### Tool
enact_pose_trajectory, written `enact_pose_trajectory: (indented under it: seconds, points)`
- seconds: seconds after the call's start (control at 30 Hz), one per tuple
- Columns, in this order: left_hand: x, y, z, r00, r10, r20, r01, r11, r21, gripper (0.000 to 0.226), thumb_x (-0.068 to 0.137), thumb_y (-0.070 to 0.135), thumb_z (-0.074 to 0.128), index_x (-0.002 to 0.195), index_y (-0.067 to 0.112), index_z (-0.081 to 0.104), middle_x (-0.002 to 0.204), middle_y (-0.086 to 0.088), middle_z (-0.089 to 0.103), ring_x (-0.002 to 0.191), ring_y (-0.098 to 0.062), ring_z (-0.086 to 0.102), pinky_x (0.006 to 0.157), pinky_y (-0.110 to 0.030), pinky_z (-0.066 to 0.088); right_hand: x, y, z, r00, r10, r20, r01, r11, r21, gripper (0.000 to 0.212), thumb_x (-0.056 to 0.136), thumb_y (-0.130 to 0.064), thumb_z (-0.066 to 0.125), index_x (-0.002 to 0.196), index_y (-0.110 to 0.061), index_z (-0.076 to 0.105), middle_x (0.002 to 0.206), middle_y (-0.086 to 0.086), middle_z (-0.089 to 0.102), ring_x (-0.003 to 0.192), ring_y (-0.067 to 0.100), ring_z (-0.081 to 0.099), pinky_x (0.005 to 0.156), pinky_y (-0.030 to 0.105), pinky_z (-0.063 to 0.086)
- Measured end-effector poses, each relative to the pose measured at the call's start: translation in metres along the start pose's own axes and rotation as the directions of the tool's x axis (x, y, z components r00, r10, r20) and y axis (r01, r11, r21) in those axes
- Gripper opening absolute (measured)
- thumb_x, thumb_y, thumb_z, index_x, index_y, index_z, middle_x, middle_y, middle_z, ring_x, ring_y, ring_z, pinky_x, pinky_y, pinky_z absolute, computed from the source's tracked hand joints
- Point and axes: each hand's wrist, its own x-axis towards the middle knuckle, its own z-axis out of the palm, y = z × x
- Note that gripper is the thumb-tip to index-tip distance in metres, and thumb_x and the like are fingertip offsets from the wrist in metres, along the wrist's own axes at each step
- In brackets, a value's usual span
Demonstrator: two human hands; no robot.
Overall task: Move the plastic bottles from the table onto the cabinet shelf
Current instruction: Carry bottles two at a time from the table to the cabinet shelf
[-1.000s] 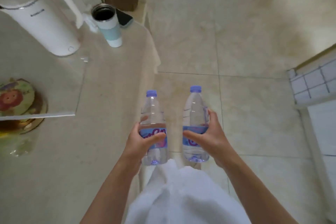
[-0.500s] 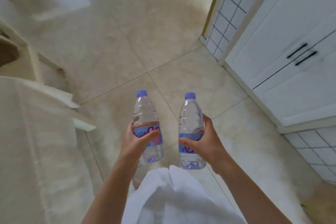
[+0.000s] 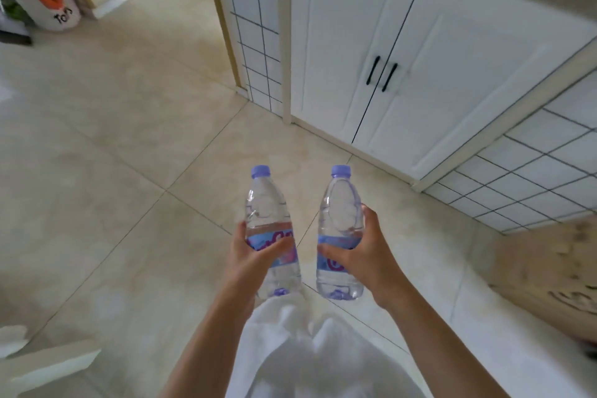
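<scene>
I carry two clear plastic bottles with purple caps and blue labels, both upright over the tiled floor. My left hand (image 3: pixel 250 257) grips the left bottle (image 3: pixel 266 203) around its label. My right hand (image 3: pixel 365 252) grips the right bottle (image 3: pixel 339 200) the same way. Ahead and to the right stands a white cabinet (image 3: pixel 436 68) with two shut doors and black handles (image 3: pixel 382 74). Its beige top edge shows at the upper right. No shelf is visible.
A white tiled wall (image 3: pixel 255 26) flanks the cabinet on the left, and more tiling (image 3: pixel 529 178) lies to its right. A wooden surface (image 3: pixel 549 268) sits at the right edge. A white bag with an orange print (image 3: pixel 48 0) stands far left. A white furniture corner (image 3: pixel 38 365) shows bottom left.
The view has swung right, away from the table with the kettle and cup, toward the white cabinet, which now sits closer and more central. Both hands keep their bottles.
</scene>
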Motion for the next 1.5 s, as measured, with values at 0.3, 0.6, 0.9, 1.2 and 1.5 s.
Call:
enact_pose_trajectory:
  seconds: [0.3,0.6,0.9,1.2,1.5]
  points:
    - [0.107,0.075,0.069,0.983,0.033,0.179,-0.062,0.985,0.162,0.062,0.060,0.011,0.088,0.113,0.018,0.056,0.100,-0.011,0.070,0.087,-0.026,0.071,0.076,-0.041,0.059,0.093,-0.050,-0.042,0.980,0.076,-0.183,-0.066,0.996,0.059,0.079,0.062,-0.029,0.088,0.128,-0.022,0.045,0.114,-0.001,0.062,0.097,0.014,0.064,0.070,0.023,0.056]
    - [0.198,0.165,0.142,0.920,0.081,0.382,-0.202,0.935,0.290,0.066,0.058,0.010,0.090,0.113,0.015,0.054,0.096,-0.005,0.069,0.082,-0.018,0.070,0.065,-0.028,0.056,0.179,-0.112,-0.085,0.940,0.080,-0.332,-0.037,0.990,0.134,0.076,0.059,-0.031,0.091,0.121,-0.020,0.049,0.111,0.000,0.065,0.096,0.015,0.065,0.069,0.022,0.055]
    - [0.259,0.205,0.227,0.875,0.138,0.464,-0.318,0.886,0.336,0.071,0.055,-0.005,0.088,0.113,0.017,0.052,0.096,-0.001,0.066,0.082,-0.011,0.067,0.058,-0.014,0.052,0.248,-0.133,-0.145,0.896,0.123,-0.427,-0.061,0.986,0.157,0.075,0.056,-0.034,0.091,0.117,-0.028,0.048,0.103,-0.010,0.064,0.090,0.006,0.063,0.074,0.024,0.055]
    - [0.310,0.267,0.340,0.859,0.216,0.465,-0.380,0.877,0.295,0.075,0.057,-0.002,0.089,0.117,0.022,0.050,0.098,0.004,0.065,0.087,-0.007,0.065,0.059,-0.014,0.053,0.333,-0.171,-0.243,0.905,0.033,-0.424,0.012,0.995,0.102,0.075,0.059,-0.032,0.091,0.120,-0.023,0.050,0.107,-0.008,0.062,0.096,0.010,0.062,0.068,0.015,0.051]
    - [0.360,0.345,0.424,0.822,0.383,0.422,-0.510,0.825,0.244,0.073,0.055,-0.002,0.089,0.114,0.019,0.051,0.096,0.009,0.063,0.084,-0.005,0.062,0.059,-0.007,0.050,0.415,-0.239,-0.326,0.880,-0.104,-0.463,0.159,0.984,0.082,0.074,0.058,-0.035,0.089,0.121,-0.028,0.050,0.106,-0.011,0.064,0.092,0.007,0.064,0.072,0.020,0.054]
